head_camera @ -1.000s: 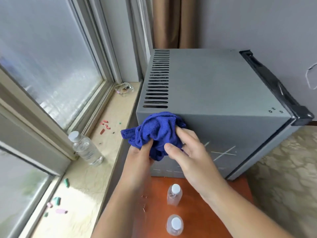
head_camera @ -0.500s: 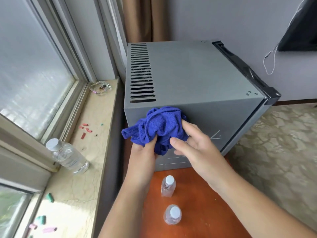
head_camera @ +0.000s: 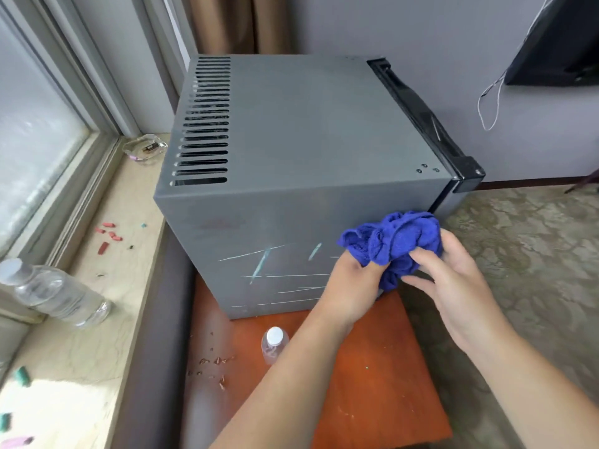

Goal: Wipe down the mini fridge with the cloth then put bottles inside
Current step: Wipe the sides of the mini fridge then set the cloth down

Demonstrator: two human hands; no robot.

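The grey mini fridge (head_camera: pixel 308 131) stands on an orange table (head_camera: pixel 382 377), its black door edge at the right and shut. Pale chalk-like streaks mark its near side. A bunched blue cloth (head_camera: pixel 393 243) presses against that side near the right corner. My left hand (head_camera: pixel 351 286) grips the cloth from below and my right hand (head_camera: pixel 453 280) holds it from the right. One small clear bottle with a white cap (head_camera: pixel 275 345) stands on the table in front of the fridge, partly behind my left forearm. A larger clear bottle (head_camera: pixel 55 293) lies on the windowsill at the left.
A stone windowsill (head_camera: pixel 97 335) runs along the left with coloured chalk bits (head_camera: pixel 108 236) and a glass ashtray (head_camera: pixel 146 147). A patterned carpet (head_camera: pixel 534 254) lies to the right. A dark screen with a hanging cable (head_camera: pixel 557 43) is on the wall at the upper right.
Both hands have carried the cloth from the fridge's upper left edge across the near side to its right corner. The streaks are now uncovered. The view has shifted right.
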